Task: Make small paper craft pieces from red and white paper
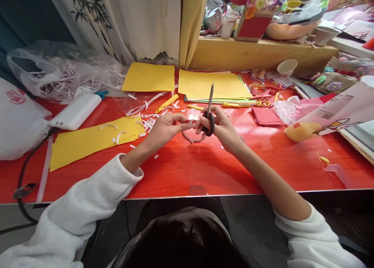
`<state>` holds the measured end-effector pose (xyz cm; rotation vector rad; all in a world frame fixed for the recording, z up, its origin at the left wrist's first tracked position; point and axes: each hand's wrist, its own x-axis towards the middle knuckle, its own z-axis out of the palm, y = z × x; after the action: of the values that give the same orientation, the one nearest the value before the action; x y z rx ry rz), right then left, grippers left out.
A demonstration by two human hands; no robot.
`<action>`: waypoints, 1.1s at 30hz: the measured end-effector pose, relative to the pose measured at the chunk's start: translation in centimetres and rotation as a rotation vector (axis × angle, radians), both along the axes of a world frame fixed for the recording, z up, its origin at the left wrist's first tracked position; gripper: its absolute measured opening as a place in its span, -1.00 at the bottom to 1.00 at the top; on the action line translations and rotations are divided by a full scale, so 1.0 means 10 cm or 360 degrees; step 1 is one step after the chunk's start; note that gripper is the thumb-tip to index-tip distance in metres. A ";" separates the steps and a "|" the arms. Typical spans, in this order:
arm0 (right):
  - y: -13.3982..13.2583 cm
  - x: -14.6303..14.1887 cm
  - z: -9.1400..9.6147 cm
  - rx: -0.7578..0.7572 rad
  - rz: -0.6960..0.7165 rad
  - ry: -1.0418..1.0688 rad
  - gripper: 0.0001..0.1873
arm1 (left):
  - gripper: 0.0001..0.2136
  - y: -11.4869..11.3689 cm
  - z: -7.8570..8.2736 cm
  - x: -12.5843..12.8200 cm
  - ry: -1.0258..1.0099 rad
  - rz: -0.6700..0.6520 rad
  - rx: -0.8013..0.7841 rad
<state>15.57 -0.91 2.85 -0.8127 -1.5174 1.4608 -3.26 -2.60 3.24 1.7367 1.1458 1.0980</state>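
Over the red table, my left hand is closed in a pinch, thumb against forefinger, on one end of a thin pale strip. The strip curls in a loop below both hands. My right hand has black-handled scissors hooked in its fingers, blades pointing up and away. Its fingertips meet those of my left hand at the strip, and the exact grip there is hidden. White paper scraps lie just left of my hands. Yellow paper strips with curled offcuts on them are beside my left forearm.
Yellow sheets and a stack of coloured paper lie at the back. To the right are red paper squares and a tilted drink cup. A white power bank and plastic bags stand left, near a black cable.
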 end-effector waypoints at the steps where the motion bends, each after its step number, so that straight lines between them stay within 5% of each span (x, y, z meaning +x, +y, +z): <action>1: 0.00 -0.01 -0.01 -0.0029 0.0009 -0.0011 -0.63 | -0.87 0.01 0.00 -0.01 -0.0016 -0.0012 0.0117; 7: 0.00 -0.03 -0.03 -0.0231 0.0081 0.0131 -0.58 | -0.88 0.02 0.01 -0.04 0.0071 -0.0178 0.0472; 15: -0.02 -0.03 -0.03 -0.0184 -0.0111 0.0201 -0.50 | -0.65 -0.06 -0.02 -0.01 -0.0146 -0.0361 0.0153; 18: -0.01 -0.03 -0.09 -0.0165 -0.0176 0.0194 -0.50 | -0.66 -0.07 0.00 0.01 -0.0247 -0.0305 0.0063; 23: -0.04 -0.06 -0.11 -0.0092 -0.0042 0.0091 -0.48 | -0.68 -0.02 0.01 0.04 -0.0276 0.0071 -0.0023; 28: -0.10 -0.09 -0.10 -0.0003 0.0132 -0.0008 -0.49 | -0.76 -0.01 0.01 0.02 -0.0090 -0.0049 -0.0164; 33: -0.12 -0.08 -0.04 0.0002 0.0099 -0.0072 -0.54 | -0.80 -0.02 0.00 0.02 -0.0241 0.0014 -0.0132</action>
<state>14.76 -2.12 2.42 -0.8095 -1.5900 1.4952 -3.06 -2.75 3.28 1.5586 1.0905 1.1502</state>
